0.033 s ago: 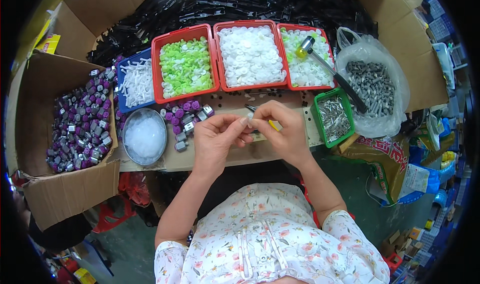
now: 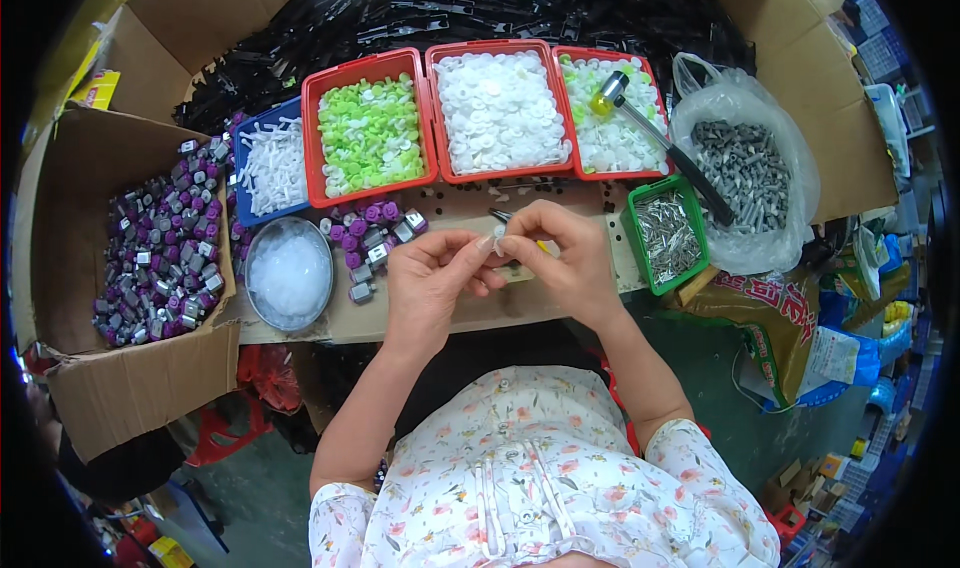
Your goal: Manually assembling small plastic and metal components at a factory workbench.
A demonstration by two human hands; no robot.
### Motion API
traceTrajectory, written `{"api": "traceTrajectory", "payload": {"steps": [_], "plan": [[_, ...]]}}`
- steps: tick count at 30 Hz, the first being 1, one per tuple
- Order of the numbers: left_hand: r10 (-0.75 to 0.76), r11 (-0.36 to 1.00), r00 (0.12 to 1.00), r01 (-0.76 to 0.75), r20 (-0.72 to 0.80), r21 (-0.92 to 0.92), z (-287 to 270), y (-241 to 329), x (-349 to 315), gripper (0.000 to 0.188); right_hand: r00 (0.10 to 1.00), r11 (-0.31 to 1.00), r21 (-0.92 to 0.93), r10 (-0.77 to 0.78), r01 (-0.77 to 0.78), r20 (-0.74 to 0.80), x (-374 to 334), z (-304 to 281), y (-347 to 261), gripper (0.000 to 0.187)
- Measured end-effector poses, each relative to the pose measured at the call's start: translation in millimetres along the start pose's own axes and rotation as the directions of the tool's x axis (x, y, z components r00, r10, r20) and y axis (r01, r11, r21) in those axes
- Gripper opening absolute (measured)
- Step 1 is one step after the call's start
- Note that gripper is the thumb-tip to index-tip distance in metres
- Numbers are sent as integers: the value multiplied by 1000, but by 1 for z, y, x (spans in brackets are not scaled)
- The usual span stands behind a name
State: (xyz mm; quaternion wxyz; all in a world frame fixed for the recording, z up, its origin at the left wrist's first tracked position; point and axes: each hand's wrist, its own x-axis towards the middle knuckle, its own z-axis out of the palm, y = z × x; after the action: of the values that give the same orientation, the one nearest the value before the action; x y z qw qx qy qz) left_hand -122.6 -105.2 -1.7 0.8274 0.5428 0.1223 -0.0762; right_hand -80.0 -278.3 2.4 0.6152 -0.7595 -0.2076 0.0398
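Though mostly covered by fingertips, looks very light: a small white piece, held between left hand and right hand, apparently above the desk. Left hand clamped on the piece, thumb against forefinger, remaining fingers curled loosely below. Right hand pinched on the same piece from the opposite side, thumb and forefinger together. Cannot tell whether single or made of two joined parts, with so little showing.

Probably moulded plastic, so likely stiff with slight give, smooth, and a bit slippery under the skin. Seems unlikely to crack from an ordinary pinch, yet easy to lose or flick away if squeezed off centre. Best to take hold by opposite edges, with the pads of thumb and forefinger, pressing lightly and leaving the middle free.

Beyond both hands, white discs heaped in a red tray, perhaps similar in feel. Just beyond the fingertips, a dark metal tip; partly behind the right hand, something yellow, too covered to identify. Near the left hand, on the outer side, purple-and-grey parts, then a round bowl holding something white. To the right of the right hand, metal pins in a green basket.
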Motion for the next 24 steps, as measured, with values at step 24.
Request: {"api": "traceTrajectory", "payload": {"steps": [24], "plan": [[122,985,992,-117,29,-125,-13,-17,-16,30,977,958,-191,-211,212,26,-8,16,-3,9]]}}
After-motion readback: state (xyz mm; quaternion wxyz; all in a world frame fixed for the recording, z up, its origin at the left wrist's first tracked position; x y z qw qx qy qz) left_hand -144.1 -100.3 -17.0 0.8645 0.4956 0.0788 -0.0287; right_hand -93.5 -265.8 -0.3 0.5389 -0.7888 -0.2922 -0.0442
